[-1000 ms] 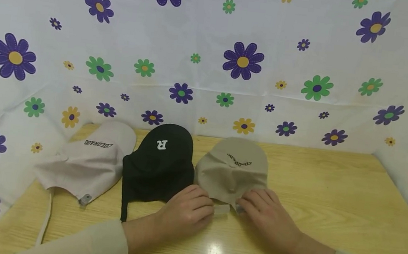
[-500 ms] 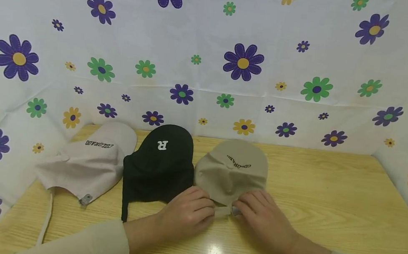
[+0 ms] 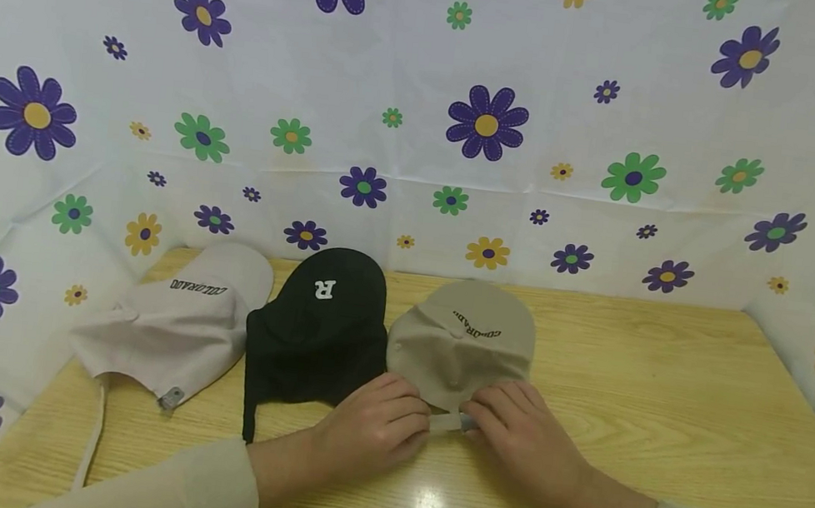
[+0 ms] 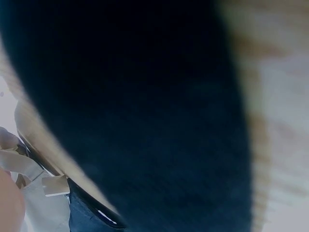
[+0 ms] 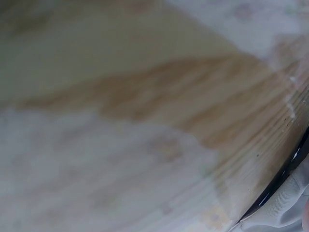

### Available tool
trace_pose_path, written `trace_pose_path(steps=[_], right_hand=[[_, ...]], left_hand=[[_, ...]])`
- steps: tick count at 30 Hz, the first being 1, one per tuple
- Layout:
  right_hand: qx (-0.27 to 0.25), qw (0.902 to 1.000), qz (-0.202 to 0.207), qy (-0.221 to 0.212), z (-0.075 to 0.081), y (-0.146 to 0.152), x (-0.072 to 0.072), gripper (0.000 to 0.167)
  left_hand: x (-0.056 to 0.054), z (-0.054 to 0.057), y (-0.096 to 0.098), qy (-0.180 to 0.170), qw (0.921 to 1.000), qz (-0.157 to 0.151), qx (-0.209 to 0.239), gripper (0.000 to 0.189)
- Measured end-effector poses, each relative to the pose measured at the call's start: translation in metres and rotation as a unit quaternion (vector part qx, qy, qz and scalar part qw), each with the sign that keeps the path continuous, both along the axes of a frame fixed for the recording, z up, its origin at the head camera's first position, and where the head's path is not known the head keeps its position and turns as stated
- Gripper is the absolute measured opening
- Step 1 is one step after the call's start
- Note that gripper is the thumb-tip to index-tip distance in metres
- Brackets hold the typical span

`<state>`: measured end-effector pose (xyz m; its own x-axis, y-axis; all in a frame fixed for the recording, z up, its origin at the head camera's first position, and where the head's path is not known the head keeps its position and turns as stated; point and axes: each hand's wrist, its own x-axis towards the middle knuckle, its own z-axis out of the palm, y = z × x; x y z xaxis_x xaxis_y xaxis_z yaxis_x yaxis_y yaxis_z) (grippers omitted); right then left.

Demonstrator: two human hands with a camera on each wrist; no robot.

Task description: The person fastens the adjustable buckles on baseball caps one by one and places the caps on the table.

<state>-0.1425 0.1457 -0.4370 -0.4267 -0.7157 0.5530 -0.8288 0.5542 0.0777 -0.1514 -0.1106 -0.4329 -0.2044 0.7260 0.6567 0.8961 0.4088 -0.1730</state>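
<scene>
In the head view a beige cap [image 3: 462,352] lies on the table, its dark lettering upside down and its back opening toward me. My left hand [image 3: 376,422] pinches the cap's pale strap [image 3: 444,423] just below that opening. At the strap's other end, my right hand [image 3: 523,435] holds the small metal buckle [image 3: 467,422], mostly covered by its fingers. Strap and buckle meet between the two hands. The left wrist view shows part of the strap [image 4: 21,162] beside my left hand [image 4: 9,208].
A black cap [image 3: 322,336] with a white letter sits left of the beige one, close by my left hand. Farther left is a pale pink cap [image 3: 181,320], its strap [image 3: 92,436] hanging loose. Behind the wooden table [image 3: 649,382] hangs a flowered cloth [image 3: 547,220].
My right hand has shifted slightly left, bringing the buckle from apart up to the strap's end. My left hand has stayed almost in place.
</scene>
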Motion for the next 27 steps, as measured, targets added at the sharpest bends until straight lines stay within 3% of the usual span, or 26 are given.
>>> trace_pose_path(steps=[27], right_hand=[[-0.007, 0.9999, 0.004, 0.007, -0.0014, -0.0024, 0.0002, 0.032]], left_hand=[[-0.0001, 0.0012, 0.0006, -0.003, 0.9999, -0.008, 0.011, 0.008]])
